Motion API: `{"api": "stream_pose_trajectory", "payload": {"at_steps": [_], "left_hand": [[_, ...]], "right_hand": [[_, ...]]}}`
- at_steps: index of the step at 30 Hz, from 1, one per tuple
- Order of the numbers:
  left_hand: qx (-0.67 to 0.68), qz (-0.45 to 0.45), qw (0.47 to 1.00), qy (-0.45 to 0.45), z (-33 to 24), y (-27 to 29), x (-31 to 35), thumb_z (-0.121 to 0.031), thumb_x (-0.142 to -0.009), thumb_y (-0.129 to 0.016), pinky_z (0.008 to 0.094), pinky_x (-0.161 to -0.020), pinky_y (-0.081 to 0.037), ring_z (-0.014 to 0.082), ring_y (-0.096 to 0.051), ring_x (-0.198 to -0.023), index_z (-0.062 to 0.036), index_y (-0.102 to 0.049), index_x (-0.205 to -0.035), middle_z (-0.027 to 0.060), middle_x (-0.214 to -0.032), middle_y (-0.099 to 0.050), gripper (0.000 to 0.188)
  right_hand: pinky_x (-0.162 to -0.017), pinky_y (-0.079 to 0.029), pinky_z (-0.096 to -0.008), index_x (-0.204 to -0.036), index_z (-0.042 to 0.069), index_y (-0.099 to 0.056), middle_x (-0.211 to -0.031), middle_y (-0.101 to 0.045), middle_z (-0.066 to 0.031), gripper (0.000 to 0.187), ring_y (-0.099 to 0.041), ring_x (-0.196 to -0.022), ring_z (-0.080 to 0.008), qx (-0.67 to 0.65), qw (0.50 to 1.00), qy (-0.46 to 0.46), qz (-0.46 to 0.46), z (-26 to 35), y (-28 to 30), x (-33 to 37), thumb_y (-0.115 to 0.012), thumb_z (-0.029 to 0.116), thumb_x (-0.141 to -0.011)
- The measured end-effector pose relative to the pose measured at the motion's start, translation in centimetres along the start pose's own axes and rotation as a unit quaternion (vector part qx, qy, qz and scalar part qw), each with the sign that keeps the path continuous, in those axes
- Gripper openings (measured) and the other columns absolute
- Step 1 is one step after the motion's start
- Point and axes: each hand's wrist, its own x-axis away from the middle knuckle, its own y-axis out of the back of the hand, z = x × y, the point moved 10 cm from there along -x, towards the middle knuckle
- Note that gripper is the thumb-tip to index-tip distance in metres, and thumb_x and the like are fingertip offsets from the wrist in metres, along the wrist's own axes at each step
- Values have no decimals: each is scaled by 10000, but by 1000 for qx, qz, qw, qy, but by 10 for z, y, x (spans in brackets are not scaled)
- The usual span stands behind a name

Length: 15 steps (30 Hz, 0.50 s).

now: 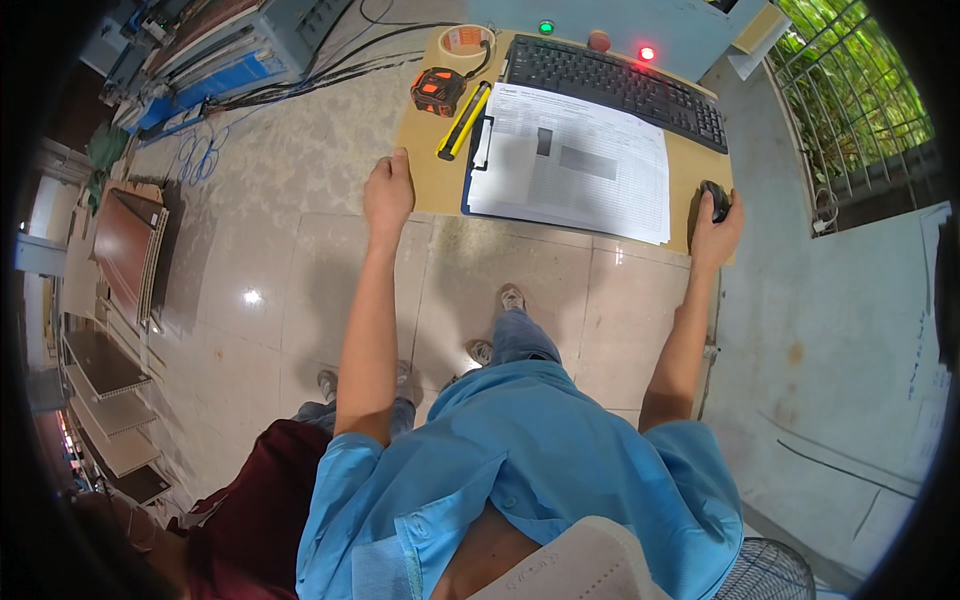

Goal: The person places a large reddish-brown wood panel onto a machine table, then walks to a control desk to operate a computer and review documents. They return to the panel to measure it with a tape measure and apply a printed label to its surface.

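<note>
My right hand [717, 236] is wrapped round a black computer mouse [713, 196] at the right end of a tan tabletop [682, 205]. At the opposite end, my left hand [388, 194] is closed at the tabletop's front left corner, its fingers curled against the edge and partly hidden. Between the hands lies a dark blue clipboard [466, 196] holding printed sheets [600, 195]. A yellow and black utility knife [464, 122] rests along its left side. Farther back are an orange and black tape measure [437, 91] and a black keyboard [610, 88].
A roll of tape [465, 41] sits at the back left. Behind the keyboard, a panel carries a green light [546, 27] and a lit red light [647, 54]. Someone in a dark red shirt [255, 510] is close on my left. Stacked boards [130, 245] stand farther left.
</note>
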Motion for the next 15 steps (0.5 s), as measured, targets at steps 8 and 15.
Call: {"api": "stream_pose_trajectory", "payload": {"at_steps": [8, 15], "left_hand": [[5, 29, 999, 14, 0, -5, -2, -500, -1022, -421, 491, -814, -487, 448, -641, -937, 16, -652, -948, 255, -914, -688, 570], [20, -95, 974, -203, -67, 42, 28, -251, -962, -608, 493, -893, -461, 395, -623, -1024, 29, -574, -1219, 207, -1128, -656, 382]], "right_hand": [[-1057, -429, -440, -1335, -36, -566, -1356, -570, -240, 601, -538, -1257, -383, 5, 1000, 8, 4, -1, -1, -2, -676, 376, -912], [-1032, -439, -423, -1332, -41, -572, -1313, -597, -247, 586, -576, -1207, -371, -23, 999, -34, -23, -6, 3, -3, -636, 406, -957]]}}
